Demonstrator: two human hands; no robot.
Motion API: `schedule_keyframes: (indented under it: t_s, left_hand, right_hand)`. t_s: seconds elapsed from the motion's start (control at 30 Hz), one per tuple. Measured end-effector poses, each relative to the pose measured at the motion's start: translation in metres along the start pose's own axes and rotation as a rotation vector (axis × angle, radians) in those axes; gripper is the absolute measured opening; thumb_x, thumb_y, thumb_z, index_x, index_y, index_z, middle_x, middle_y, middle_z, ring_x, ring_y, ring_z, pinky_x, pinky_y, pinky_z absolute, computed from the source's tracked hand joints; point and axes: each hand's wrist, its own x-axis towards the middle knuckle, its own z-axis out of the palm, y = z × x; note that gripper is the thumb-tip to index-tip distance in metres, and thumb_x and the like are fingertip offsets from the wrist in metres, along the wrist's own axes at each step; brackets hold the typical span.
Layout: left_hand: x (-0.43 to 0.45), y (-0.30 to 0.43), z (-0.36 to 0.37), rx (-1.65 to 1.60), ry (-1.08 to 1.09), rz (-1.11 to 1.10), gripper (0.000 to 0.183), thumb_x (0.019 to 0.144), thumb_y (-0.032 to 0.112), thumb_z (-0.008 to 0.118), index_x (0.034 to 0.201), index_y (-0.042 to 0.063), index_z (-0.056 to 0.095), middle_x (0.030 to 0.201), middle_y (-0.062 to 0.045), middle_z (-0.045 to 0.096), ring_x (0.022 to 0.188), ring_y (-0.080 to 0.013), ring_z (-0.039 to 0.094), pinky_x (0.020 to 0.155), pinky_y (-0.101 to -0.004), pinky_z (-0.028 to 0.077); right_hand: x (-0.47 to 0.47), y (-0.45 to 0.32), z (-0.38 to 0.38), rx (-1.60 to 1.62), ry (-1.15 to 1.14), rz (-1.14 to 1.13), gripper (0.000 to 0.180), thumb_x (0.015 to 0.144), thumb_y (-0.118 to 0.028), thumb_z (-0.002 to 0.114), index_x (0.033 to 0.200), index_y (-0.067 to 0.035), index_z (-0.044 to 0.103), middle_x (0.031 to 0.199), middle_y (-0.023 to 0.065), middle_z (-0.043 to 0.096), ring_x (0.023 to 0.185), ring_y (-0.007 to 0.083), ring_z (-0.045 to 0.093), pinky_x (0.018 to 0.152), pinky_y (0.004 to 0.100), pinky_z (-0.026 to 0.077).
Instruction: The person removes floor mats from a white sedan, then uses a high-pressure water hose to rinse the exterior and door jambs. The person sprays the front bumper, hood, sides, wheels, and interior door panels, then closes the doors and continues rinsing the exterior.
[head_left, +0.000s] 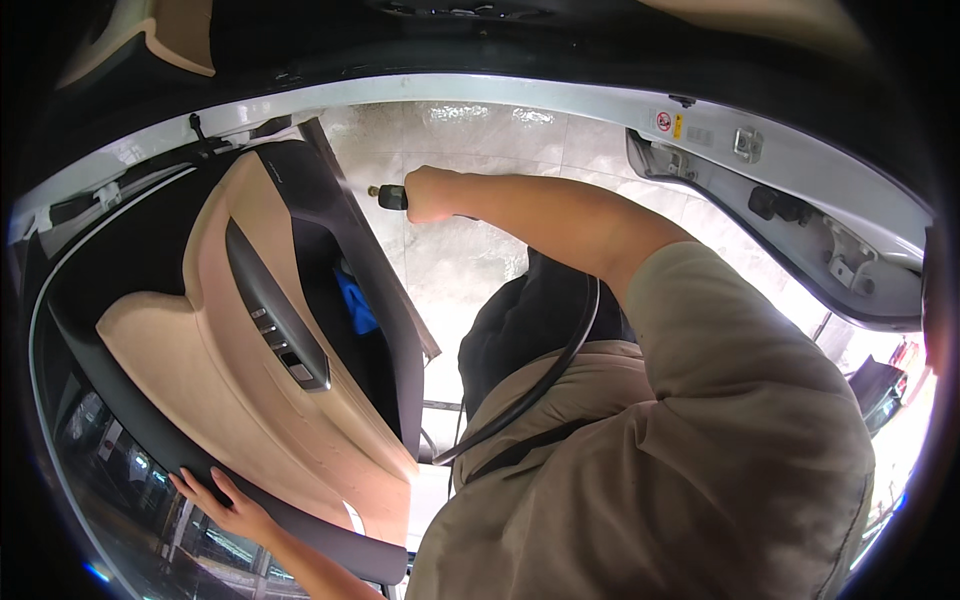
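Observation:
My right hand (433, 196) grips a black spray gun (393, 197) with a brass-coloured nozzle. A faint mist shows between the nozzle and the edge of an opened car door (262, 450). A black hose (555, 382) curves across my front; its joint with the gun is hidden. My left hand (232, 510) lies with fingers apart on the door's dark upper trim, beside the window glass (112, 442). The door panel is beige and black, with a row of window switches (274, 334) on its armrest. Blue material (355, 304) sits in the door pocket.
Wet-looking grey tiles (465, 135) cover the floor past the door edge. The light-coloured car body sill (525, 91) runs across the top, with a door hinge area (199, 142) at the left. Another opened door (780, 217) stands at the right, near my upper arm.

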Motion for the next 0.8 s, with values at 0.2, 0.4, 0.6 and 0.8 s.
schedule_keyframes:
  t_s: [0.2,0.4,0.6,0.8]
  left_hand:
    - [0.002,0.003,0.001,-0.039,-0.021,-0.021,0.045,0.100,0.027,0.057,0.139,0.003,0.053,0.153,-0.018,0.037,0.141,-0.0359,0.037,0.111,-0.0446,0.038]
    - [0.003,0.004,0.000,-0.019,-0.029,-0.004,0.048,0.100,0.030,0.056,0.141,0.005,0.051,0.154,-0.016,0.037,0.143,-0.0376,0.033,0.111,-0.0472,0.036]
    - [0.004,0.009,0.001,-0.040,-0.029,-0.028,0.047,0.101,0.029,0.056,0.140,0.005,0.052,0.153,-0.017,0.038,0.142,-0.0366,0.035,0.111,-0.0456,0.036]
    - [0.004,0.008,0.002,0.004,-0.010,0.025,0.047,0.101,0.028,0.056,0.140,0.003,0.051,0.154,-0.016,0.037,0.142,-0.0349,0.036,0.110,-0.0435,0.038]
  right_hand:
    - [0.014,-0.004,-0.009,0.098,0.034,0.032,0.019,0.065,-0.007,0.057,0.072,0.008,0.068,0.068,0.0245,0.066,0.064,0.0360,0.068,0.058,0.0442,0.053]
    - [0.030,-0.010,-0.021,0.142,0.070,0.035,0.017,0.065,-0.007,0.057,0.066,0.006,0.067,0.061,0.0213,0.064,0.058,0.0332,0.067,0.057,0.0429,0.053]
    - [0.050,-0.004,-0.024,0.171,0.126,0.060,0.019,0.068,-0.012,0.058,0.067,0.005,0.068,0.061,0.0204,0.065,0.059,0.0322,0.068,0.058,0.0417,0.054]
    - [0.057,0.000,-0.036,0.190,0.034,0.048,0.026,0.069,-0.020,0.064,0.070,0.006,0.069,0.062,0.0214,0.065,0.059,0.0321,0.068,0.059,0.0409,0.055]
